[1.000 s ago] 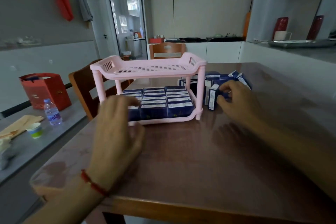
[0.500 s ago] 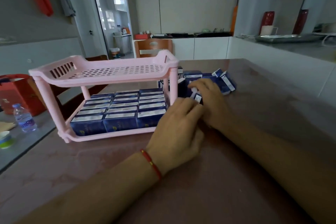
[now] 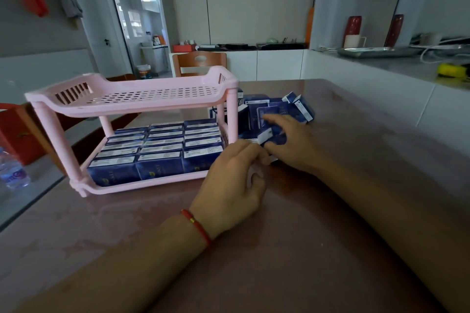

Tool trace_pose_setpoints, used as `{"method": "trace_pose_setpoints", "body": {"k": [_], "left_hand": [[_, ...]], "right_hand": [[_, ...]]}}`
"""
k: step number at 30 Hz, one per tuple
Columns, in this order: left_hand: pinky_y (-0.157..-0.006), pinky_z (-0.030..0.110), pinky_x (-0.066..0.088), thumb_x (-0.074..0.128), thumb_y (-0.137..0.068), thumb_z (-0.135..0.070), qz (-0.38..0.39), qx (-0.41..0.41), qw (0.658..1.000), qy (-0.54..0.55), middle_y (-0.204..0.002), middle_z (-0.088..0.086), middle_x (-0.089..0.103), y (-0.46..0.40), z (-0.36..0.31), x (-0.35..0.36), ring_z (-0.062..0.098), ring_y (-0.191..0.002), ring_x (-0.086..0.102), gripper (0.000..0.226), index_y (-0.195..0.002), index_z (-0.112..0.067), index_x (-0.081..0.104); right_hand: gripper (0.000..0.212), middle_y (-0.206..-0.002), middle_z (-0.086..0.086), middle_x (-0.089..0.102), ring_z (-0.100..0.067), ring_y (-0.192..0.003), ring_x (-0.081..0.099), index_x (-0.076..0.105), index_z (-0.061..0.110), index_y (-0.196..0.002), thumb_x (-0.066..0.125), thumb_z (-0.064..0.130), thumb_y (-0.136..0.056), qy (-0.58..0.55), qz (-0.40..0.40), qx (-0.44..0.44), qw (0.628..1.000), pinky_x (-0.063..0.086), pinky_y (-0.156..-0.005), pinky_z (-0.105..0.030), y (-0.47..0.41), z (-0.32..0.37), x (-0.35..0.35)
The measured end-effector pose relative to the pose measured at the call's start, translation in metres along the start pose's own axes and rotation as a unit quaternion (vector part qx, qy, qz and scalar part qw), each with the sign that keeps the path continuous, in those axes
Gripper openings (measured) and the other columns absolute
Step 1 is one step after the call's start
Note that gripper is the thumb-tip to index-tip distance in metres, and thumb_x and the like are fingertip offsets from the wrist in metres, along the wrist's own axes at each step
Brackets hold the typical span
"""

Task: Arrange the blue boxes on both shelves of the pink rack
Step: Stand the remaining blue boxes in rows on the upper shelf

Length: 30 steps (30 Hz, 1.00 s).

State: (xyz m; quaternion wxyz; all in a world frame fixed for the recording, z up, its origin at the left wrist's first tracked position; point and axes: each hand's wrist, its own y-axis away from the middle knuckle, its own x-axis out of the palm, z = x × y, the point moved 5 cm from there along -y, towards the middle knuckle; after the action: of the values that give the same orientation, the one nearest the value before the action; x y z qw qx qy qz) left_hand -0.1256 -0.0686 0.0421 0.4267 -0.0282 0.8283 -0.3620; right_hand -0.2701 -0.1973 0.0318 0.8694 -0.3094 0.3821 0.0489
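Brown table (image 3: 292, 249), both hands' (image 3: 229, 185) (image 3: 292, 145) grips unclear, fingers blurred over loose boxes (image 3: 269, 114)

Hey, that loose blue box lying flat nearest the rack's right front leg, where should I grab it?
Probably pinch the blue box across its long sides from above: it lies flat on the table, its top exposed, with the pile behind it.

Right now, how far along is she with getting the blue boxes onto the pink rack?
About halfway. The bottom shelf of the pink rack looks full of blue boxes in neat rows. The top shelf holds none yet. Both the left hand and right hand are at the loose pile beside the rack; what either grips is unclear.
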Motion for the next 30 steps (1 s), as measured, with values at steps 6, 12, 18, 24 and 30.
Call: {"method": "trace_pose_setpoints", "body": {"k": [6, 12, 18, 24, 30], "left_hand": [[-0.081, 0.005, 0.033, 0.061, -0.071, -0.002, 0.004, -0.012, 1.000, 0.013, -0.096, -0.012, 0.049, 0.000, 0.001, 0.000, 0.006, -0.086, 0.048, 0.030, -0.097, -0.019, 0.062], [-0.085, 0.030, 0.053, 0.066, -0.088, -0.016, -0.025, 0.007, 0.999, 0.022, -0.114, -0.005, 0.055, 0.001, -0.003, -0.009, 0.010, -0.094, 0.057, 0.034, -0.121, -0.019, 0.058], [-0.105, 0.037, 0.046, 0.068, -0.089, -0.044, -0.116, 0.061, 0.988, -0.085, -0.149, 0.008, 0.040, -0.009, -0.035, -0.039, 0.024, -0.133, 0.043, 0.071, -0.149, -0.017, 0.041], [-0.110, 0.036, 0.043, 0.069, -0.089, -0.044, -0.077, 0.058, 0.993, 0.065, -0.147, 0.002, 0.035, -0.006, -0.050, -0.042, 0.017, -0.135, 0.040, 0.075, -0.151, -0.020, 0.034], [-0.112, 0.022, 0.040, 0.073, -0.083, -0.050, -0.048, 0.050, 0.994, 0.088, -0.149, -0.007, 0.033, 0.006, -0.048, -0.061, 0.007, -0.137, 0.038, 0.095, -0.157, -0.017, 0.023]], "right_hand": [[0.045, -0.098, 0.005, 0.071, -0.013, -0.088, 0.064, 0.068, 0.025, -0.111, 0.066, 0.054, -0.077, 0.045, 0.011, 0.039, 0.998, 0.055, -0.079, -0.034, 0.000, 0.013, 0.006], [0.018, -0.075, 0.005, 0.066, -0.014, -0.066, 0.062, 0.072, 0.024, -0.084, 0.065, 0.040, -0.086, -0.051, -0.066, 0.113, 0.990, 0.048, -0.051, -0.026, 0.001, 0.010, -0.041], [0.037, -0.090, -0.012, 0.071, -0.032, -0.082, 0.070, 0.069, 0.019, -0.096, 0.048, 0.049, -0.090, -0.207, 0.053, 0.009, 0.977, 0.056, -0.067, -0.051, 0.006, 0.053, -0.072], [0.033, -0.094, -0.004, 0.071, -0.021, -0.089, 0.070, 0.070, 0.025, -0.095, 0.045, 0.046, -0.092, -0.243, 0.143, -0.042, 0.959, 0.055, -0.080, -0.035, 0.020, 0.098, -0.075], [0.034, -0.093, 0.003, 0.074, -0.016, -0.089, 0.072, 0.070, 0.030, -0.105, 0.043, 0.049, -0.095, -0.290, 0.144, 0.032, 0.945, 0.056, -0.084, -0.039, 0.028, 0.123, -0.054]]}}
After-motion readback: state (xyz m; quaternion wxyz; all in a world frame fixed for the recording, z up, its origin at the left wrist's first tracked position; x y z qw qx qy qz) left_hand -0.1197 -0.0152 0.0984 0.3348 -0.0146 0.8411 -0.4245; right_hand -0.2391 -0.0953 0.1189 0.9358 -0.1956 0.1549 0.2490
